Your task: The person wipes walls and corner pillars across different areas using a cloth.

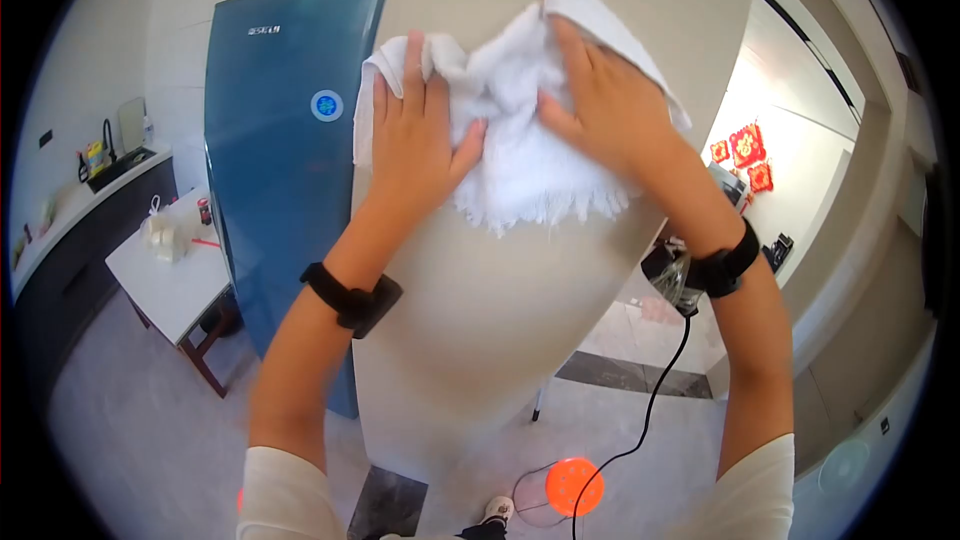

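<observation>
A white towel (505, 130) with a fringed lower edge is spread, creased, against the beige upright surface (480, 290) in front of me. My left hand (410, 140) holds its left part there, fingers stretched upward and thumb apart, with some cloth folded around the fingertips. On the right part lies my right hand (610, 105), holding the towel against the same surface. Its fingers point up and left, and a fold of cloth hides some of them. Each wrist wears a black strap, and a dark device sits on the left one (355, 305).
Left of the surface stands a blue refrigerator (285, 160). Beyond it are a white table (175, 285) with bags and a counter (75, 202) with a sink. An orange stool (575, 486) and a black cable (645, 430) are below; a doorway with red decorations (747, 147) opens right.
</observation>
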